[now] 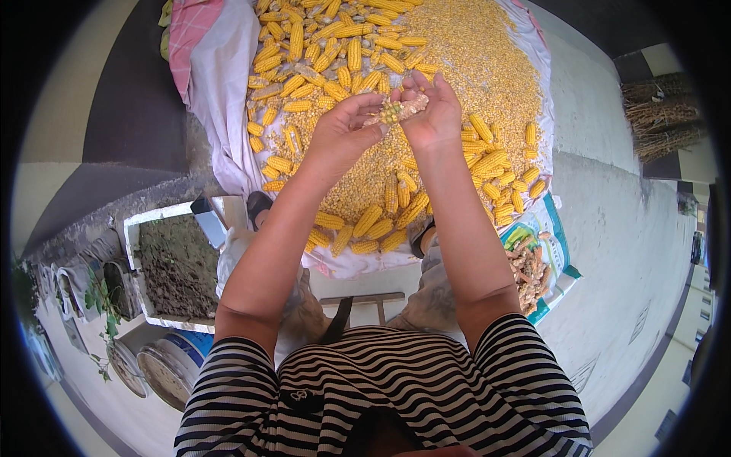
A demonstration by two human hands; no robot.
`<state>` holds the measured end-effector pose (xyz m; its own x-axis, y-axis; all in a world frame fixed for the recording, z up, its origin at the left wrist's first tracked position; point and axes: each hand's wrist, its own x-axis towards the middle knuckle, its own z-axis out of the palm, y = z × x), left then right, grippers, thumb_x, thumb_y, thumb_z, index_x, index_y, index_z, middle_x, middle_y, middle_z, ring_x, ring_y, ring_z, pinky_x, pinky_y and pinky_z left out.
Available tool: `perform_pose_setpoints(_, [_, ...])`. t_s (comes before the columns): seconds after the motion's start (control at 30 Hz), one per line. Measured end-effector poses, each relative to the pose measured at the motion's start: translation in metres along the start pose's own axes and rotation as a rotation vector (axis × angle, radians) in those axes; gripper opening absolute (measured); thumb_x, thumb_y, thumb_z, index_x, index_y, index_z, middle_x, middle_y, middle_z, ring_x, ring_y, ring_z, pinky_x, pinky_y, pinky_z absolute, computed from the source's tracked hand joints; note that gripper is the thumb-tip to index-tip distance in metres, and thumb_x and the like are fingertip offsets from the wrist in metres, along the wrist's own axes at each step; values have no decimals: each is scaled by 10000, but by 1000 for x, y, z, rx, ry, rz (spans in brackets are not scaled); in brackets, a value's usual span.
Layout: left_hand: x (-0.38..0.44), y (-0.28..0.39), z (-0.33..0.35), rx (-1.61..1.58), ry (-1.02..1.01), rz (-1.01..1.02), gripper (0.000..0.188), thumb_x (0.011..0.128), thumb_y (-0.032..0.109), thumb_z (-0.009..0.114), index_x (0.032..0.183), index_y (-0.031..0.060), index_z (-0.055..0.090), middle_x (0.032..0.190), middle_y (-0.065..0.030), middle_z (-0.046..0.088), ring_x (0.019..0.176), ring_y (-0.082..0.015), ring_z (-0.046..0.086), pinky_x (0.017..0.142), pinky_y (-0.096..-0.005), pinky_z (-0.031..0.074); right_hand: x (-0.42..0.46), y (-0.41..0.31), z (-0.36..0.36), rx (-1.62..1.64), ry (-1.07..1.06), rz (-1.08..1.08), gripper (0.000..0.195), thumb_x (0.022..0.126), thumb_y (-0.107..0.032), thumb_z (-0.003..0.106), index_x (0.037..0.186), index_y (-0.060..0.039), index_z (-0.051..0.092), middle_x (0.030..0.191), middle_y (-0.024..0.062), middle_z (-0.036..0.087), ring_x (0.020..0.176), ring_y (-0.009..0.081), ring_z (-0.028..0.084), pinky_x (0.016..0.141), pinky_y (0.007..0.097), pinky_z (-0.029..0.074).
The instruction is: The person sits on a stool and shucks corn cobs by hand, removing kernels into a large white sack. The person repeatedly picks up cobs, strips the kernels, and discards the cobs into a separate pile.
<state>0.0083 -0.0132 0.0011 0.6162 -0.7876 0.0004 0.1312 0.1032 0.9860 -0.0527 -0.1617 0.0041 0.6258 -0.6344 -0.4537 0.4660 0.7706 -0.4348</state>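
A mostly bare corn cob (400,109) with a small patch of kernels at its middle spans both my hands. My left hand (349,127) grips its left end between thumb and fingers. Palm up, my right hand (432,114) supports the right end in its curled fingers. Below them, loose corn kernels (357,171) cover a pale cloth (231,108). Whole yellow ears (354,54) are heaped on its far left, with more ears (488,165) right of my right forearm. Several ears (368,220) lie near my feet.
A bag (565,274) with stripped cobs (528,268) lies at the right. At my left stands a white foam box (134,245) of soil, a phone-like object (208,221) at its rim. Buckets (165,371) stand behind it. Dry stalk bundles (659,117) lean far right.
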Motion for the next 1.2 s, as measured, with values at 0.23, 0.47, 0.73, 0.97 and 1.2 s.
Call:
perform_pose_setpoints(0.23, [3,-1,-6,-47,93,-140,339,901,49,609,1233,-2,561,1065,-88,654,940,-158,651,827,-262,507,-9,-4,8,-39,-103,46,547,1005,-387,370,1306,68,414,1096,192,561,824,241,501,921,424,411])
perform_pose_setpoints(0.47, [3,8,-13,-256,196,-229,329,915,37,564,1236,-29,531,1066,-109,645,960,-234,674,809,-293,533,-4,-11,-3,-42,-117,141,584,1003,-419,349,1307,64,473,1256,174,523,1113,263,464,1011,428,352])
perform_pose_setpoints(0.73, [3,9,-21,-403,325,-209,327,918,13,525,1238,-43,493,1009,-102,612,982,-285,667,828,-344,539,-5,-9,0,-433,-185,-84,531,979,-352,410,1338,34,476,1354,139,504,1260,275,431,1125,415,259])
perform_pose_setpoints(0.97, [1,15,-19,-339,268,-256,336,928,50,533,1253,-26,497,1037,-104,615,982,-278,663,827,-327,533,-15,-5,5,-836,-428,-187,359,907,-121,585,1243,5,564,1137,88,640,1035,174,587,909,326,464])
perform_pose_setpoints(1.2, [13,9,-32,-276,277,-201,366,977,64,455,1311,-86,448,1275,-208,545,1185,-286,562,966,-349,481,-30,-61,-12,-648,-318,-449,322,865,-70,672,1167,4,585,957,64,650,883,175,630,771,296,536])
